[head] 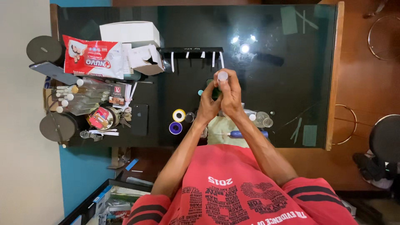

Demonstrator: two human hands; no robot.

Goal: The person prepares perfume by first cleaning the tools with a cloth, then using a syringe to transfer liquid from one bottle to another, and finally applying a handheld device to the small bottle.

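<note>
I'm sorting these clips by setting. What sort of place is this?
Probably a home or small-shop worktable, not a factory: a dark glass-topped table cluttered with tape rolls, small bottles and a phone, with round stools beside it.

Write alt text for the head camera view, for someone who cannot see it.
A person in a red shirt holds a small white-capped bottle with the left hand and right hand above a dark glass table. Tape rolls, a black phone and boxes lie to the left.
</note>
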